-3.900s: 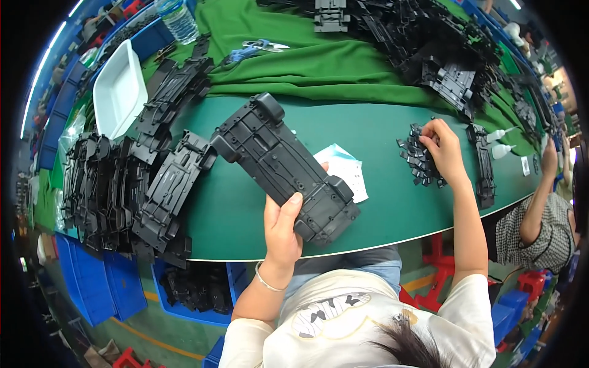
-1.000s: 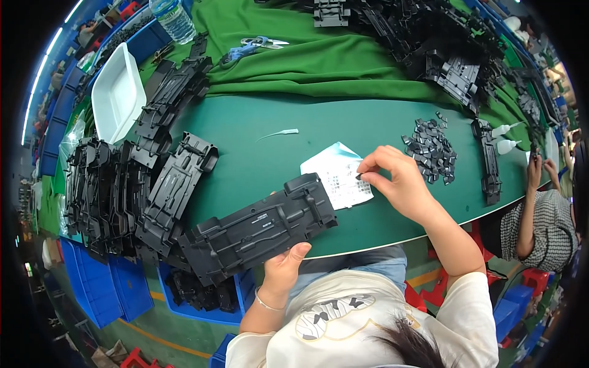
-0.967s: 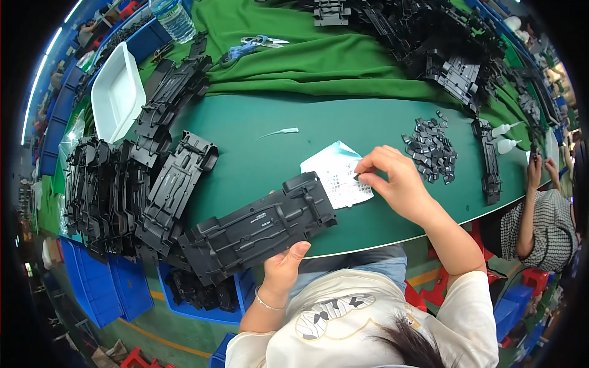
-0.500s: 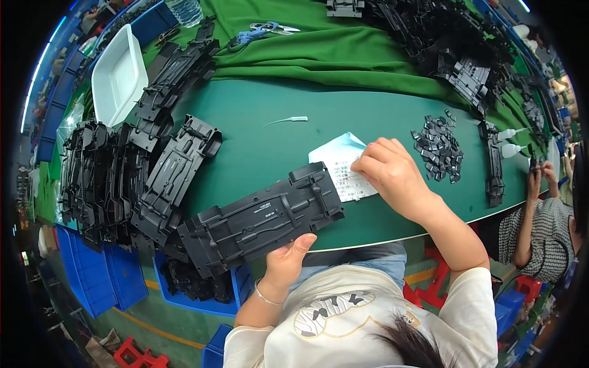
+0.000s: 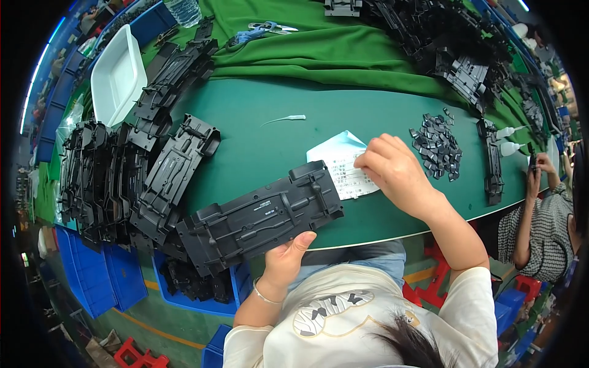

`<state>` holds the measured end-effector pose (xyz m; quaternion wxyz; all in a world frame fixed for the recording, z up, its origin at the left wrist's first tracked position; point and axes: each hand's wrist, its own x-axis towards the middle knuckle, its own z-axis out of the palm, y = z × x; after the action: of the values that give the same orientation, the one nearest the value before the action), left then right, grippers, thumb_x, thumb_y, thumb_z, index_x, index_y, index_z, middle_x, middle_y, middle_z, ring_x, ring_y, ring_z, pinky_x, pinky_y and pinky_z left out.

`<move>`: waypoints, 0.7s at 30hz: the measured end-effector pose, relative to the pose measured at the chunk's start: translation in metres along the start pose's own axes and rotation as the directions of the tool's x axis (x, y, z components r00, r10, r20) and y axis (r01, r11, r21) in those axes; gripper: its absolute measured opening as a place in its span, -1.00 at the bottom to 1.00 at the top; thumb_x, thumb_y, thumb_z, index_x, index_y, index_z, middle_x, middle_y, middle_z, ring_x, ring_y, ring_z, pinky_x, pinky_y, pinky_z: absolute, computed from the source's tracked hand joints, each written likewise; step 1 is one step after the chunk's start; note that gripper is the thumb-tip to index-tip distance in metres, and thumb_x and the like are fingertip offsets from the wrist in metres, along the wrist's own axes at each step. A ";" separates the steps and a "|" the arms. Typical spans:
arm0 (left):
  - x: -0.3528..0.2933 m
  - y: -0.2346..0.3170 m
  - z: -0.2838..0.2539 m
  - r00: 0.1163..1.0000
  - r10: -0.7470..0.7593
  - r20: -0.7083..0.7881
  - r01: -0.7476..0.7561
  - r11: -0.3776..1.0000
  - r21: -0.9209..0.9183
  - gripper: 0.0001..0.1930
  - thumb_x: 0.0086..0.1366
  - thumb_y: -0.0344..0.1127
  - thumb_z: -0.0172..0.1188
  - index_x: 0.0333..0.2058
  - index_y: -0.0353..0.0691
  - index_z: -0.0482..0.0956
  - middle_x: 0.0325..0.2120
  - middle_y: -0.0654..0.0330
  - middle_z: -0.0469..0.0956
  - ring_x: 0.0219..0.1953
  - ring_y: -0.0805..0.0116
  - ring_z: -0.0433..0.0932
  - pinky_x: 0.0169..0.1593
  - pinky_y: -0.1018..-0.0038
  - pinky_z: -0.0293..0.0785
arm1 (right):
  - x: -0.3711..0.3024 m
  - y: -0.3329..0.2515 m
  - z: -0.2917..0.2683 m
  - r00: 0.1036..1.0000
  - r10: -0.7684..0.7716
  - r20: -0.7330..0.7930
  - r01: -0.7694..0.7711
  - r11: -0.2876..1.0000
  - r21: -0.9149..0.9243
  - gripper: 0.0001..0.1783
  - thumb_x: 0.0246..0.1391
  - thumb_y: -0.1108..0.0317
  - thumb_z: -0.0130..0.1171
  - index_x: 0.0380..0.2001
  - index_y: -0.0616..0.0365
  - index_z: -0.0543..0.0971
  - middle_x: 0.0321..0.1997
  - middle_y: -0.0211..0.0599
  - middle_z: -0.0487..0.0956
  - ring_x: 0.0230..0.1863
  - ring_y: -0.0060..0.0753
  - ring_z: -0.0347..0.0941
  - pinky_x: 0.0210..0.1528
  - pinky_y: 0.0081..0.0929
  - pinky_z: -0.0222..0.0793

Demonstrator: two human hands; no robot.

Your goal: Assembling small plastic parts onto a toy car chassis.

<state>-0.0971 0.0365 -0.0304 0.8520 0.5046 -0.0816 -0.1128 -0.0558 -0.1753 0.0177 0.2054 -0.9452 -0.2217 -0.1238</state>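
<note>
My left hand (image 5: 284, 262) grips the near edge of a long black plastic chassis (image 5: 257, 224), its thumb along the edge. The chassis tilts up to the right over the table's front edge, its ribbed face showing small white print. To its right lies a creased white and pale-blue sheet (image 5: 336, 153) with rows of small print. My right hand (image 5: 399, 175) is closed in a pinch at the sheet's right side. Whatever is between its fingertips is too small to tell.
Similar black chassis (image 5: 175, 178) stand and lie at the left, beside a white tray (image 5: 103, 80). Small black pieces (image 5: 437, 147) form a pile at the right, near white dropper bottles (image 5: 509, 148). More black parts (image 5: 466, 73) heap on green cloth (image 5: 307, 58). Another person (image 5: 540, 233) works at far right.
My right hand has shifted very slightly to the right and up at the sheet, still pinched. The chassis in my left hand is nearly still.
</note>
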 end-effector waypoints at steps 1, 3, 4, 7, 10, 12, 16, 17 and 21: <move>0.000 0.000 0.000 1.000 -0.016 0.004 0.016 1.000 -0.001 -0.76 0.01 -0.45 0.10 -0.28 -0.31 0.39 -0.33 0.24 0.40 -0.29 0.49 0.35 -0.15 0.58 0.26 | -0.001 0.000 0.000 1.000 0.001 -0.001 -0.001 1.000 0.000 -0.83 -0.42 0.56 0.01 -0.59 0.16 0.36 -0.59 -0.32 0.29 -0.49 -0.31 0.22 -0.42 -0.47 0.14; 0.000 0.000 0.000 0.999 -0.032 0.011 0.032 0.999 -0.001 -0.75 0.01 -0.45 0.10 -0.28 -0.31 0.39 -0.33 0.24 0.40 -0.28 0.49 0.35 -0.15 0.58 0.25 | -0.002 0.001 0.000 0.997 -0.018 0.082 0.018 1.000 -0.003 -0.84 -0.39 0.56 0.01 -0.58 0.16 0.37 -0.58 -0.32 0.30 -0.48 -0.30 0.22 -0.41 -0.46 0.15; 0.000 0.000 0.001 1.000 -0.026 0.009 0.026 1.000 -0.003 -0.75 0.01 -0.44 0.10 -0.27 -0.31 0.39 -0.33 0.24 0.40 -0.28 0.49 0.34 -0.14 0.58 0.25 | -0.002 0.001 0.000 0.997 -0.017 0.080 0.018 1.000 -0.004 -0.84 -0.39 0.56 0.01 -0.58 0.16 0.37 -0.58 -0.32 0.30 -0.48 -0.30 0.22 -0.41 -0.46 0.15; 0.001 -0.001 0.003 1.000 -0.005 -0.003 0.005 1.000 -0.003 -0.73 0.01 -0.45 0.11 -0.26 -0.31 0.38 -0.32 0.24 0.39 -0.28 0.49 0.34 -0.14 0.58 0.24 | -0.004 0.002 -0.008 0.968 0.237 -0.080 -0.212 0.948 0.239 -0.86 -0.26 0.56 -0.01 -0.50 0.18 0.40 -0.55 -0.33 0.32 -0.43 -0.35 0.28 -0.34 -0.52 0.19; 0.000 -0.001 0.006 1.000 0.007 0.001 -0.007 0.999 0.038 -0.72 0.01 -0.46 0.10 -0.25 -0.31 0.36 -0.32 0.24 0.39 -0.28 0.48 0.34 -0.14 0.58 0.24 | -0.016 0.001 -0.009 0.828 0.529 0.186 -0.395 0.314 0.863 -0.83 -0.12 0.49 -0.02 -0.37 0.26 0.41 -0.47 -0.47 0.36 -0.40 -0.62 0.26 -0.29 -0.66 0.19; 0.001 -0.001 0.012 1.000 0.002 0.013 -0.003 0.997 0.080 -0.72 0.01 -0.47 0.10 -0.24 -0.32 0.36 -0.33 0.23 0.39 -0.28 0.47 0.34 -0.15 0.58 0.24 | -0.024 0.000 -0.009 0.786 0.577 0.221 -0.391 0.189 0.901 -0.83 -0.12 0.48 0.00 -0.37 0.26 0.41 -0.46 -0.47 0.37 -0.40 -0.64 0.25 -0.30 -0.68 0.19; 0.004 -0.003 0.023 0.996 0.000 0.092 -0.028 0.949 0.313 -0.75 0.02 -0.46 0.09 -0.27 -0.36 0.37 -0.27 0.17 0.36 -0.27 0.43 0.33 -0.16 0.54 0.24 | -0.031 -0.011 -0.011 0.734 0.627 0.259 -0.326 -0.009 0.945 -0.82 -0.16 0.46 0.06 -0.39 0.23 0.42 -0.46 -0.47 0.39 -0.42 -0.69 0.25 -0.33 -0.75 0.18; 0.007 -0.002 0.026 0.992 -0.009 0.127 -0.041 0.921 0.386 -0.75 0.02 -0.44 0.09 -0.28 -0.37 0.38 -0.28 0.16 0.37 -0.28 0.40 0.33 -0.16 0.53 0.24 | -0.031 -0.012 -0.011 0.739 0.624 0.254 -0.301 -0.031 0.953 -0.82 -0.17 0.47 0.07 -0.40 0.24 0.41 -0.47 -0.48 0.38 -0.42 -0.70 0.25 -0.34 -0.75 0.18; 0.022 -0.002 0.042 0.940 0.194 0.280 -0.339 0.613 0.714 -0.69 -0.01 -0.30 0.13 -0.29 -0.34 0.40 -0.36 0.07 0.42 -0.33 0.21 0.39 -0.19 0.42 0.27 | -0.033 -0.025 -0.013 0.761 0.630 0.152 -0.250 0.069 0.966 -0.82 -0.19 0.56 0.05 -0.40 0.24 0.39 -0.45 -0.45 0.37 -0.41 -0.68 0.27 -0.34 -0.73 0.21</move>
<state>-0.0869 -0.0062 -0.0113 0.5624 0.7816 -0.2694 0.0156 -0.0980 -0.1732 0.0269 0.7948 -0.5991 0.0895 -0.0376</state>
